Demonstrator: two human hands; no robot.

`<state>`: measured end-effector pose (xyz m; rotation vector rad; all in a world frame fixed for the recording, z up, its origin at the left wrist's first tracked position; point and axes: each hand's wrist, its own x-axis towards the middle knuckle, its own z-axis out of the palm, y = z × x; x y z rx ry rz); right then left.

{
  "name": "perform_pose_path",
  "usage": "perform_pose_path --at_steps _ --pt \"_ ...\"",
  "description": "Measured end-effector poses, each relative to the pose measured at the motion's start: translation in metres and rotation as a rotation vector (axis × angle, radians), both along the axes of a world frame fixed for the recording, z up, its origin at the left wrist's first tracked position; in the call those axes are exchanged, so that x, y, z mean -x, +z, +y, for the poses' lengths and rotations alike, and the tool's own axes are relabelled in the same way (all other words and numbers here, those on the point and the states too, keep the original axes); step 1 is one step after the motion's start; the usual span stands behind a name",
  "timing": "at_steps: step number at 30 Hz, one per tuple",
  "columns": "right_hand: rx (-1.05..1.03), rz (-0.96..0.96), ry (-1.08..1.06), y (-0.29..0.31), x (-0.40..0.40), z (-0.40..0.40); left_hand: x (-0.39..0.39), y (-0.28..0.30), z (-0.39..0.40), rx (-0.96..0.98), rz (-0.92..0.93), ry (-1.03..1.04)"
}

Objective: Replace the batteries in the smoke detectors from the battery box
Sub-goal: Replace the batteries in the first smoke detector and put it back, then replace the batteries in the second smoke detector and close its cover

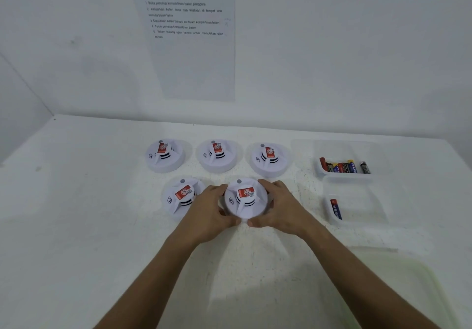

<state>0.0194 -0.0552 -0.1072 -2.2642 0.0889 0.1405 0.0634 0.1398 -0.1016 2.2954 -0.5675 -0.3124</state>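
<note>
A white table with a slightly grainy, matte top meets a plain white wall, on which hangs a smooth rectangular paper sheet of printed lines. At the near right lies a large, pale, translucent lid with rounded corners.

Two clear plastic boxes with rounded rims sit at the right. The far box holds a row of cylindrical batteries with glossy red, blue, yellow and black wraps. The near box, just in front of it, holds a single red-and-blue battery lying against its left wall.

Five round, white, smooth plastic detectors stand on the table, each a low disc with a raised slotted hub and a red label on top. Three form the far row: left detector, middle detector, right detector. In the near row, the side detector sits just beside the held detector.

The left hand and right hand both grip the held detector, fingers curled round its rim on opposite sides, thumbs at its near edge. Whether it rests on the table or is lifted cannot be told.
</note>
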Motion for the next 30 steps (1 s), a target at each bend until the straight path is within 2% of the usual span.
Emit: perform_pose_path --at_steps 10,14,17,21,30 --pt "0.093 0.042 0.037 0.022 0.005 0.005 0.009 0.018 0.001 -0.061 -0.021 -0.004" --pt "0.055 -0.041 0.023 0.041 -0.002 0.015 0.001 0.043 0.023 -0.066 -0.051 0.061" --pt "0.002 -0.062 0.101 0.048 -0.017 0.036 -0.014 0.06 0.056 -0.041 -0.062 0.093" --pt "-0.02 -0.001 0.265 0.049 -0.041 0.07 -0.023 0.071 0.091 -0.083 -0.018 0.009" --pt "0.242 0.113 0.402 0.03 -0.068 0.103 -0.028 0.037 0.105 -0.197 0.073 0.01"
